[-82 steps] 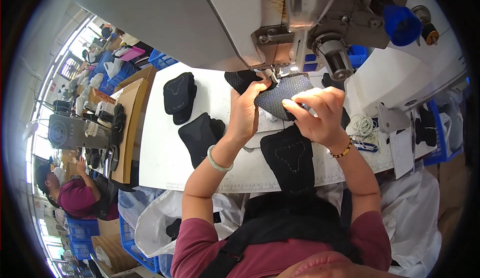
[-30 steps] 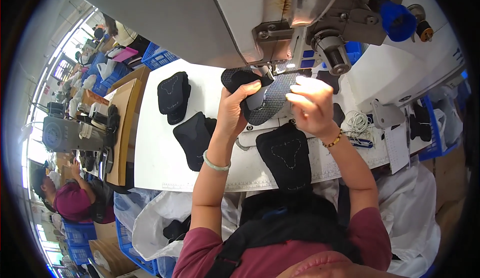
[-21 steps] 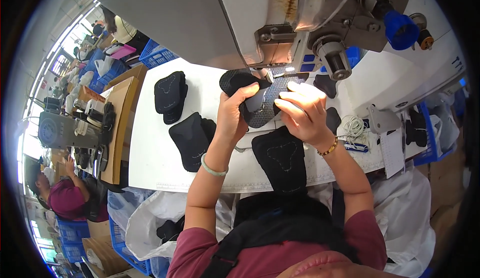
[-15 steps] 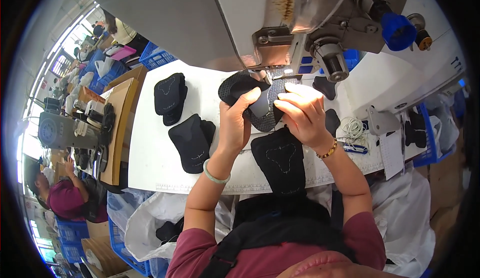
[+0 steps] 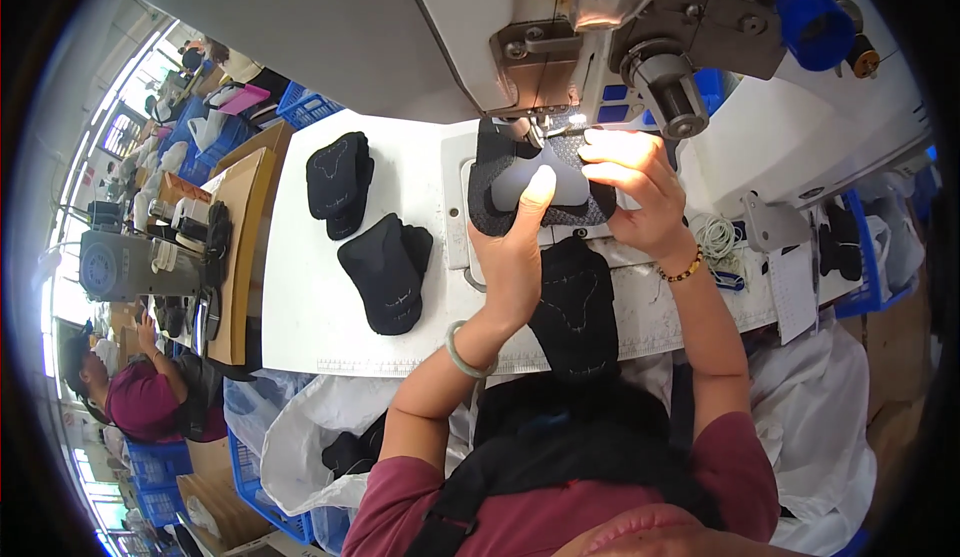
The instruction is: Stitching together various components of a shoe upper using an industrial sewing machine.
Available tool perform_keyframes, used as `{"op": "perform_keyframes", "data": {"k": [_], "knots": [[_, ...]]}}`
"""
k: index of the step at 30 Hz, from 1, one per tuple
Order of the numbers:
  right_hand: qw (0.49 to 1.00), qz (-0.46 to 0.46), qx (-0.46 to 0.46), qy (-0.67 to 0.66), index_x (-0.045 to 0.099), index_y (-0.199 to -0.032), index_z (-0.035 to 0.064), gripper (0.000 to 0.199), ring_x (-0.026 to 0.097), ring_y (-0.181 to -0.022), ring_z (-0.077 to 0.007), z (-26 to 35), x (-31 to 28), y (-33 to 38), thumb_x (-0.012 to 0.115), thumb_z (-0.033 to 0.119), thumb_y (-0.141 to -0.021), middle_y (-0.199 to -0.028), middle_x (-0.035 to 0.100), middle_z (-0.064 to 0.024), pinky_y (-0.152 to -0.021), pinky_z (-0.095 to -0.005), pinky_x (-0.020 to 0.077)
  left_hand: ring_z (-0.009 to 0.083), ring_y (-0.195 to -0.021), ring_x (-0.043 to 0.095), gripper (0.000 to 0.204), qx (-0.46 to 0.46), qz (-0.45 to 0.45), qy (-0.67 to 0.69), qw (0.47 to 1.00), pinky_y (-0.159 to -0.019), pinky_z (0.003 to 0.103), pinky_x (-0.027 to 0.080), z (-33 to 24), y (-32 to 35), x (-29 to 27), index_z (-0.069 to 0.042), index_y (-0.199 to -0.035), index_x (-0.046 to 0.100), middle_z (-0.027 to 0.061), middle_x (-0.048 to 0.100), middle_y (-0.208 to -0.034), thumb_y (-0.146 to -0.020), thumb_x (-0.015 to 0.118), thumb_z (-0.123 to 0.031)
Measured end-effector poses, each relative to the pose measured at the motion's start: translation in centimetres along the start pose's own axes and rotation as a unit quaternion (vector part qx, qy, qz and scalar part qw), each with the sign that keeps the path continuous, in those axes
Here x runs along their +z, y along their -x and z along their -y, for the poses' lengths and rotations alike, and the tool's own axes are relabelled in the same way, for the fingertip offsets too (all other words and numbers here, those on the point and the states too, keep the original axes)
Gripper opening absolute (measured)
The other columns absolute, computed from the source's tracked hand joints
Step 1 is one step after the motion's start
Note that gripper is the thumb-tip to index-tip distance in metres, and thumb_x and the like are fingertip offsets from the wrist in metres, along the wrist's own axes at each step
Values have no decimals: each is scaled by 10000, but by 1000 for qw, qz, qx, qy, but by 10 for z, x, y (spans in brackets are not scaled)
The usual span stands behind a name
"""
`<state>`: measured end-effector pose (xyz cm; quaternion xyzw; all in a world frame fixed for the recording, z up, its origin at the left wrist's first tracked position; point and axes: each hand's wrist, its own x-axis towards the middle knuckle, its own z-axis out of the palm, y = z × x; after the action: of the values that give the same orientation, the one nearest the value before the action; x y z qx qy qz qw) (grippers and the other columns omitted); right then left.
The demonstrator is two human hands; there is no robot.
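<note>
Here, both hands hold one dark mesh shoe-upper piece [image 5: 540, 192] under the head of one sewing machine [image 5: 560, 27]. The left hand [image 5: 515, 252] has its grip clamped on the piece's near edge, thumb pressed flat on the pale patch at its middle. The right hand [image 5: 640, 192] pinches the piece's far right side, fingers closed over it just beside the needle area. Directly below the two grips, one black stitched piece [image 5: 575, 307] lies on the white table [image 5: 310, 287]. Well to the left of the left grip sit two stacks of black pieces, the nearer stack [image 5: 385, 272] and the farther stack [image 5: 338, 182].
</note>
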<state>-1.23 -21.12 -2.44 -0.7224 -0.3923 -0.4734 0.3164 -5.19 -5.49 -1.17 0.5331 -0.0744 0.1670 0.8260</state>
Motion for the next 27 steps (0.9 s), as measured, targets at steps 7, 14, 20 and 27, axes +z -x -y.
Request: {"op": "perform_keyframes", "data": {"k": [7, 14, 20, 27], "knots": [[1000, 18, -12, 2, 615, -973, 95, 413, 584, -984, -235, -1, -2, 0, 625, -45, -584, -1051, 626, -38, -885, -388, 439, 228, -811, 535, 161, 525, 107, -469, 702, -782, 346, 396, -8, 23, -60, -115, -846, 610, 28, 556, -828, -709, 681, -69], [1000, 10, 4, -15, 637, -941, 116, 322, 579, -970, -226, -2, -1, -1, 701, 5, -645, -1040, 641, -1, -868, -362, 455, 284, -1192, 505, 715, 350, 239, -456, 783, -983, 369, 428, -15, -26, -52, -18, -1309, 395, 148, 568, -1218, -655, 649, 122], [1000, 10, 11, -23, 648, -924, 108, 303, 581, -967, -226, -5, 0, -1, 696, -2, -647, -1023, 650, -10, -863, -351, 456, 273, -1096, 543, 673, 369, 230, -403, 805, -1004, 394, 394, -7, -32, -52, -74, -1266, 483, 76, 584, -1195, -634, 670, 62], [999, 20, 2, -27, 648, -926, 102, 291, 600, -989, -226, -3, -5, -6, 690, -9, -661, -1028, 651, -29, -873, -357, 457, 194, -946, 607, 266, 545, 205, -534, 613, -915, 340, 446, -18, -34, -37, -46, -982, 641, 53, 622, -983, -722, 587, -43]]}}
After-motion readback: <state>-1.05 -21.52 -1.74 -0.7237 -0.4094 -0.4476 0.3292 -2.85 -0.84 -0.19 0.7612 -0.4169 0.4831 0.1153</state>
